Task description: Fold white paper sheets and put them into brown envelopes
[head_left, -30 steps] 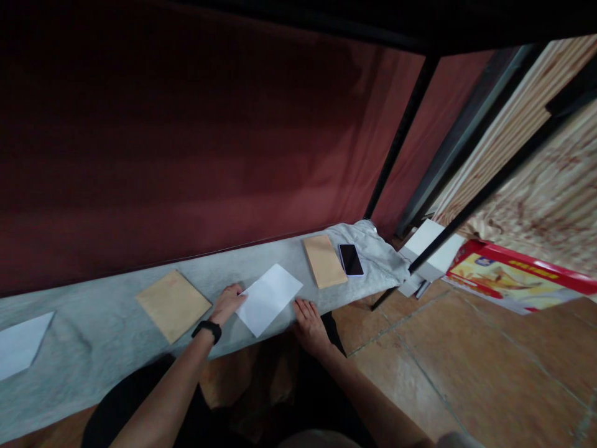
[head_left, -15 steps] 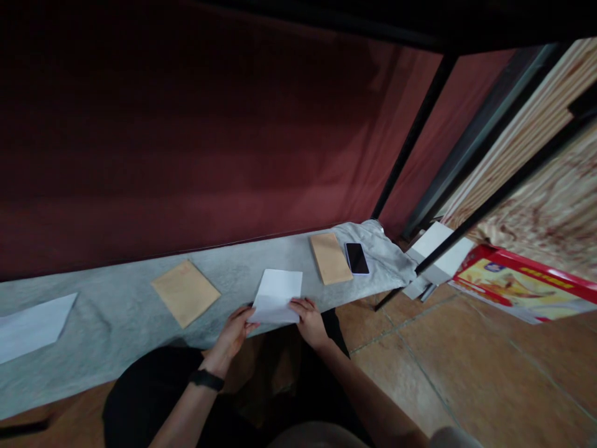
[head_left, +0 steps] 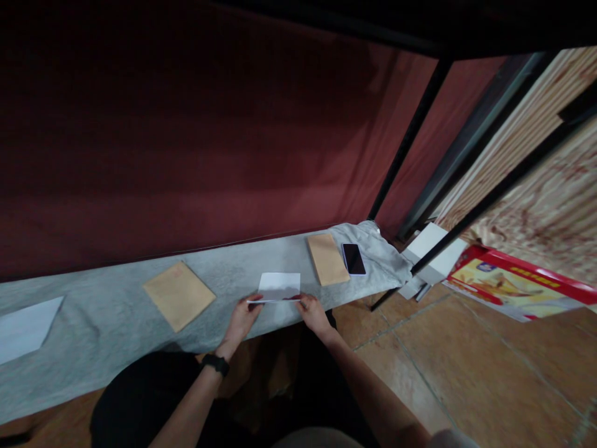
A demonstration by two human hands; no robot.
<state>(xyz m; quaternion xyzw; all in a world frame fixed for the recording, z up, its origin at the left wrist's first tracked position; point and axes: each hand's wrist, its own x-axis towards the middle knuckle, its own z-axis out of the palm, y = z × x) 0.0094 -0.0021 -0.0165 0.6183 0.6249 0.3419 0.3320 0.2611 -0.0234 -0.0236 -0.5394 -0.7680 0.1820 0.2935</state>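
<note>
A white sheet of paper (head_left: 278, 285) lies partly on the cloth-covered bench, its near part raised and bent up toward the far side. My left hand (head_left: 245, 315) pinches the left end of the raised edge. At the right end, my right hand (head_left: 313, 312) grips the same edge between thumb and fingers. To the left of the paper rests a brown envelope (head_left: 180, 295), turned at an angle. Another brown envelope, or a stack of them (head_left: 328, 259), lies to the right, beside a dark-screened phone (head_left: 354, 259).
More white paper (head_left: 28, 330) lies at the far left of the grey cloth (head_left: 112, 298). A dark red wall (head_left: 209, 186) rises behind the bench. Black frame bars (head_left: 410, 140) stand at the right, near a white box (head_left: 433, 252) and a red-yellow carton (head_left: 517, 283) on the tiled floor.
Both hands have moved slightly away from me, carrying the paper's near edge up and over toward its far part. The view has shifted a little.
</note>
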